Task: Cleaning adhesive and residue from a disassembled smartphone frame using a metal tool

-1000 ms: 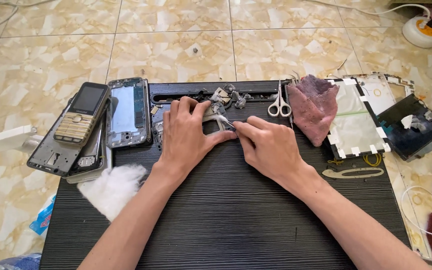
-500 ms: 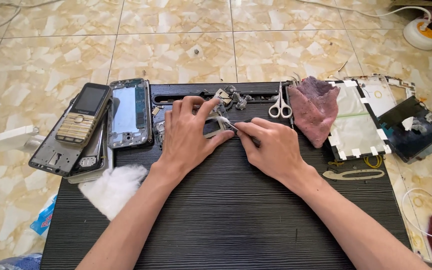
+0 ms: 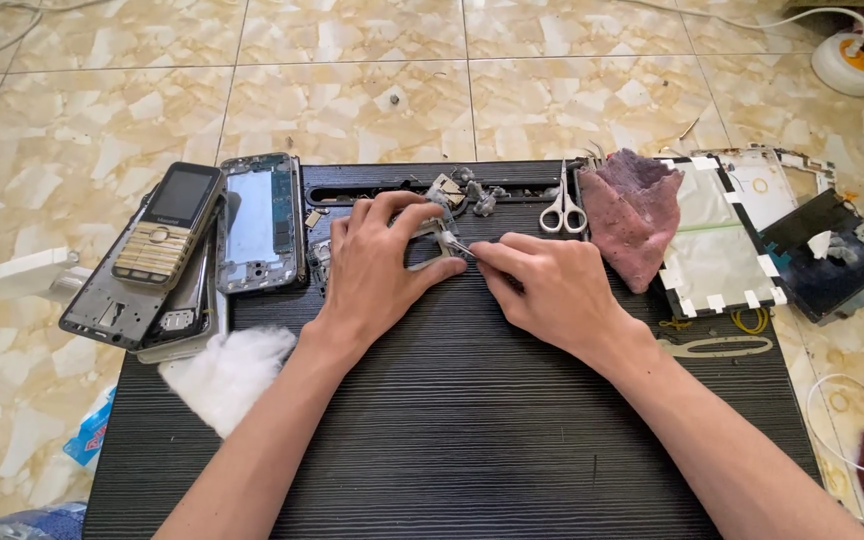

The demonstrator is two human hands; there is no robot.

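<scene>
Head view: the left hand (image 3: 377, 265) lies flat on the black ribbed surface (image 3: 452, 430), its fingers closed over a small grey metal phone frame part (image 3: 430, 243) at the far middle of the surface. The right hand (image 3: 550, 290) has its fingers pinched shut on a thin metal tool (image 3: 455, 244), whose tip touches that part. Silver scissors (image 3: 562, 205) and a crumpled pink cloth (image 3: 627, 212) lie just right; a gold keypad phone (image 3: 167, 228) rests well left.
</scene>
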